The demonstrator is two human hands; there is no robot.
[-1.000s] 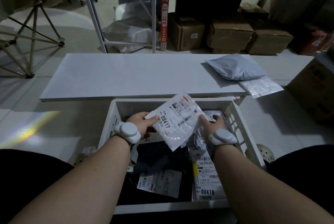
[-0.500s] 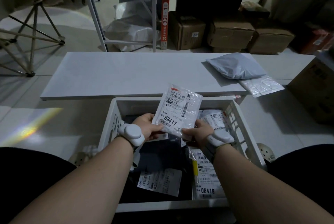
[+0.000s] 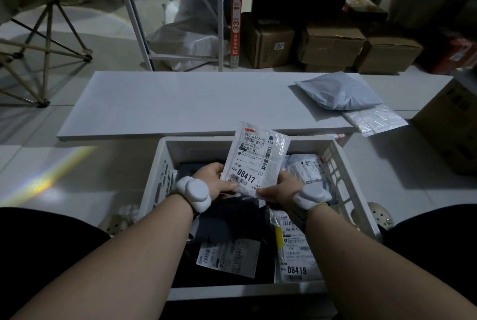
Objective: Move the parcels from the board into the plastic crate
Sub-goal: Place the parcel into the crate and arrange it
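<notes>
We held parcel 08417 (image 3: 254, 158) upright over the crate (image 3: 154, 180) | left hand (image 3: 216, 180) and right hand (image 3: 282, 188) both pinched its lower edge | grey mailer (image 3: 338, 91) lay on the board (image 3: 180, 103)

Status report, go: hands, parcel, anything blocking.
Both hands, left hand and right hand, grip parcel 08417 upright over the crate. Two parcels on the board: grey bag, clear bag. Nothing blocking.

dim lighting. pale tiled floor (image 3: 108, 36) with a rainbow light streak (image 3: 49, 177). landmark: white metal shelving rack (image 3: 222, 10). left of it, a wooden cross-braced stand (image 3: 46, 43). beneath its shelf, crumpled plastic sheeting (image 3: 191, 36). right of it, brown cardboard boxes (image 3: 333, 43) on the floor, with a red upright label strip (image 3: 236, 10).
</notes>
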